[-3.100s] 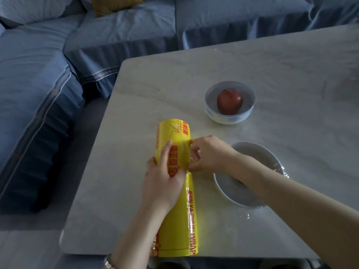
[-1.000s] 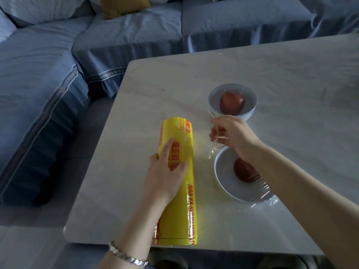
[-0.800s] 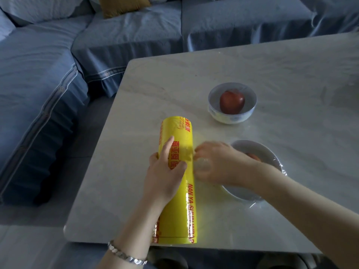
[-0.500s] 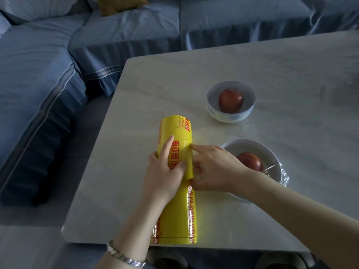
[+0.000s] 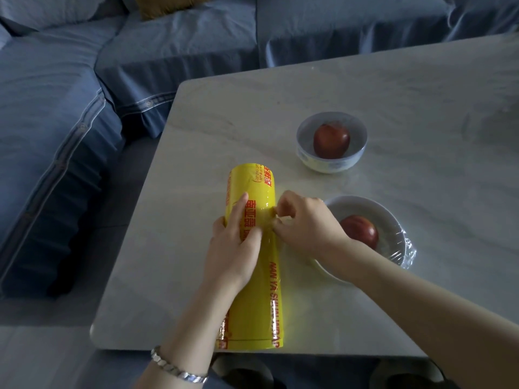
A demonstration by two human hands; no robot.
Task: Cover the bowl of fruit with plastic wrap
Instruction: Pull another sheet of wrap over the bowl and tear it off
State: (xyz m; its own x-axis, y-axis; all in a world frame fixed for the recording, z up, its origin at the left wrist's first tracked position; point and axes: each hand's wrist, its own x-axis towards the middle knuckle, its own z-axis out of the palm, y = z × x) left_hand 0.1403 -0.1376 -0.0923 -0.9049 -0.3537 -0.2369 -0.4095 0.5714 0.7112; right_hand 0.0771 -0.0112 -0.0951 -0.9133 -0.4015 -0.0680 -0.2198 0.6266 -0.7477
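A long yellow roll of plastic wrap (image 5: pixel 254 290) lies lengthwise on the pale table (image 5: pixel 393 88). My left hand (image 5: pixel 234 245) presses flat on top of the roll, fingers spread. My right hand (image 5: pixel 306 223) pinches at the film on the roll's right side. Just right of it sits a white bowl (image 5: pixel 393 226) holding a red apple (image 5: pixel 361 230), with crinkled clear wrap along its right rim; my right wrist hides its near left part. A second small bowl (image 5: pixel 304 136) with another apple (image 5: pixel 331 140) stands farther back.
A blue sofa (image 5: pixel 70 108) wraps around the table's left and far sides, with a mustard cushion (image 5: pixel 168 4) at the back. The table's near edge runs just below the roll's end.
My right hand rose toward the far bowl, came back to the roll, and now its fingers pinch the film. The left hand has stayed on the roll.
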